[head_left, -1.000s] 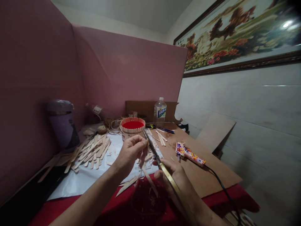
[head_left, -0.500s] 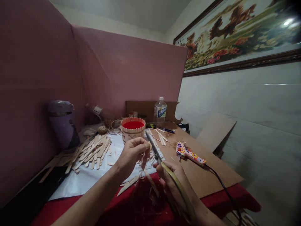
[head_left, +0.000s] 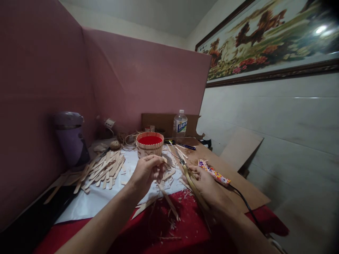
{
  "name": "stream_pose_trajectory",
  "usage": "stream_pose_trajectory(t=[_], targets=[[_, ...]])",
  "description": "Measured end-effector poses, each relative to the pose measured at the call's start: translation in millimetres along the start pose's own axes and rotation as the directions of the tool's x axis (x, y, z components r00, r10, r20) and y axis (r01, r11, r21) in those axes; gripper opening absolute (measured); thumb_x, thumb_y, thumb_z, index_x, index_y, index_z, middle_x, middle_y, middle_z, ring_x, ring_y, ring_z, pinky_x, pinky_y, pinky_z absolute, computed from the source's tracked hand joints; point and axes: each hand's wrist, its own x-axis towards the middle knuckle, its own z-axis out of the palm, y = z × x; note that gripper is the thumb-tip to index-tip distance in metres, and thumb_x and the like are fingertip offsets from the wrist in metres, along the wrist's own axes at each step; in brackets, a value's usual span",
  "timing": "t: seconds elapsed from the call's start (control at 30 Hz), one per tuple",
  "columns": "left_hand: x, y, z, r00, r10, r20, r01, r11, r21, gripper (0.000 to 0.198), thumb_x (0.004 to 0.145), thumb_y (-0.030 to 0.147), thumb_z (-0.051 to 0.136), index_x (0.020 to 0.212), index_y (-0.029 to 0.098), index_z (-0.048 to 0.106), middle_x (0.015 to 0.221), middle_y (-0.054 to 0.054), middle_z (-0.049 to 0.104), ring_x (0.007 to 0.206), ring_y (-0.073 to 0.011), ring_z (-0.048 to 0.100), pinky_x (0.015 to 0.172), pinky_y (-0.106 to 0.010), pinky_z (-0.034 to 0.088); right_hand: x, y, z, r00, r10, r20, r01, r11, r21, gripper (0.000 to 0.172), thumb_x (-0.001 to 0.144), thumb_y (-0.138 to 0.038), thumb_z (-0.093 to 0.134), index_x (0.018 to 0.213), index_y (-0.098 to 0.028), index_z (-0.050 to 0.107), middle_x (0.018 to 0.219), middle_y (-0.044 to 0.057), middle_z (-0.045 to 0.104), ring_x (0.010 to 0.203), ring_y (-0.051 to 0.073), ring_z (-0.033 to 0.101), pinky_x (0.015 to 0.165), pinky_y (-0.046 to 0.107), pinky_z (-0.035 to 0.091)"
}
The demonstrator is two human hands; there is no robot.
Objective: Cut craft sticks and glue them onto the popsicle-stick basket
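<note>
My right hand [head_left: 202, 180] grips a pair of scissors [head_left: 191, 178] by its brass-coloured handles, blades pointing away toward the back of the table. To its left, my left hand [head_left: 149, 171] is closed in a pinch, thumb against the fingers; what lies between the fingertips is too small to make out. Just beyond that hand stands a round basket [head_left: 149, 150] sided with wooden sticks, its inside red. Below the hands, cut craft stick pieces [head_left: 169, 203] and pale shavings are scattered over a red cloth [head_left: 156, 229] and a white sheet [head_left: 87, 206].
A heap of craft sticks [head_left: 108, 171] lies at left, near a purple flask [head_left: 71, 141] and a twine ball [head_left: 115, 145]. A plastic bottle [head_left: 180, 125] stands behind. On the cardboard [head_left: 238, 194] at right rests a flower-patterned glue gun [head_left: 214, 173] with a black cord.
The scissors have moved right and away from my left hand, and their blades look narrower together. My left hand has shifted slightly left and stays pinched.
</note>
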Motion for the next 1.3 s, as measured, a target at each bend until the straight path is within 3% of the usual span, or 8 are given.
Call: stream_pose_trajectory(t=[0.1, 0.2, 0.43, 0.5, 0.7, 1.0, 1.17, 1.3], targets=[[0, 0, -1.6, 1.0, 0.015, -0.02, -0.014, 0.999, 0.033, 0.01, 0.067, 0.018, 0.056, 0.059, 0.012, 0.055, 0.05, 0.002, 0.051, 0.035, -0.0064, 0.039, 0.031, -0.019, 0.029, 3, -3, 3, 0.988, -0.149, -0.052, 0.115, 0.906, -0.408, 0.029, 0.069, -0.019, 0.053, 0.098, -0.015, 0.055, 0.087, 0.008, 0.065, 0.079, 0.021, 0.061, 0.07, 0.03, 0.044], [1, -2, -2.3, 0.998, 0.048, -0.046, -0.044, 0.996, 0.079, 0.011, 0.066, 0.019, 0.057, 0.057, 0.012, 0.055, 0.05, 0.001, 0.051, 0.035, -0.0067, 0.04, 0.031, -0.019, 0.029, 3, -12, 13, 0.966, -0.25, -0.07, 0.083, 0.554, -0.828, 0.028, 0.069, -0.014, 0.049, 0.095, -0.013, 0.06, 0.084, 0.013, 0.066, 0.079, 0.025, 0.061, 0.068, 0.033, 0.041], [0, -14, 4.1, 0.996, -0.049, -0.074, 0.062, 0.981, 0.186, 0.011, 0.063, 0.022, 0.058, 0.056, 0.013, 0.054, 0.044, 0.001, 0.052, 0.031, -0.0071, 0.038, 0.03, -0.019, 0.029, 11, -17, 32, 0.957, -0.275, 0.09, 0.16, 0.243, -0.957, 0.018, 0.076, -0.018, 0.05, 0.08, -0.012, 0.066, 0.084, 0.017, 0.068, 0.081, 0.028, 0.062, 0.065, 0.033, 0.04], [0, -16, 5.2, 0.993, -0.055, -0.104, 0.074, 0.978, 0.194, 0.01, 0.062, 0.022, 0.057, 0.057, 0.013, 0.054, 0.044, 0.002, 0.052, 0.031, -0.0074, 0.039, 0.031, -0.019, 0.029, 12, -19, 32, 0.929, -0.355, 0.108, 0.219, 0.291, -0.931, 0.022, 0.08, -0.018, 0.046, 0.076, -0.013, 0.067, 0.083, 0.016, 0.067, 0.083, 0.028, 0.061, 0.068, 0.034, 0.041], [-1, -24, 4.1, 0.99, -0.049, -0.135, 0.066, 0.99, 0.122, 0.01, 0.06, 0.022, 0.059, 0.058, 0.012, 0.055, 0.045, 0.002, 0.051, 0.036, -0.0055, 0.041, 0.036, -0.017, 0.03, 17, -20, 39, 0.937, -0.304, 0.174, 0.339, 0.911, -0.235, 0.026, 0.084, -0.034, 0.046, 0.083, -0.017, 0.066, 0.068, 0.002, 0.066, 0.059, 0.014, 0.059, 0.053, 0.023, 0.044], [16, -7, -23.0, 0.926, 0.225, -0.304, -0.105, 0.924, 0.367, 0.019, 0.065, 0.027, 0.056, 0.077, 0.013, 0.059, 0.057, 0.0, 0.056, 0.041, -0.0102, 0.047, 0.036, -0.021, 0.036, 67, -26, 50, 0.978, -0.206, 0.034, 0.203, 0.976, 0.082, 0.014, 0.069, -0.029, 0.059, 0.067, -0.015, 0.061, 0.051, -0.003, 0.054, 0.04, 0.008, 0.047, 0.033, 0.018, 0.037], [31, 7, -56.0, 0.712, 0.663, -0.232, -0.17, 0.482, 0.859, 0.033, 0.069, 0.014, 0.048, 0.1, 0.018, 0.06, 0.101, -0.007, 0.06, 0.068, -0.014, 0.058, 0.057, -0.024, 0.046, 88, -13, 61, 0.983, -0.183, -0.004, 0.182, 0.974, 0.133, 0.005, 0.064, -0.019, 0.059, 0.065, -0.015, 0.061, 0.051, -0.004, 0.054, 0.04, 0.006, 0.047, 0.035, 0.016, 0.037], [40, 29, -61.5, 0.841, 0.536, 0.071, -0.108, 0.037, 0.994, 0.046, 0.07, 0.01, 0.049, 0.112, 0.024, 0.056, 0.128, -0.004, 0.048, 0.086, -0.0173, 0.06, 0.07, -0.027, 0.044, 82, -2, 57, 0.989, -0.149, 0.001, 0.146, 0.966, 0.216, 0.008, 0.063, -0.021, 0.061, 0.068, -0.014, 0.058, 0.053, -0.003, 0.056, 0.042, 0.007, 0.05, 0.037, 0.017, 0.04]])
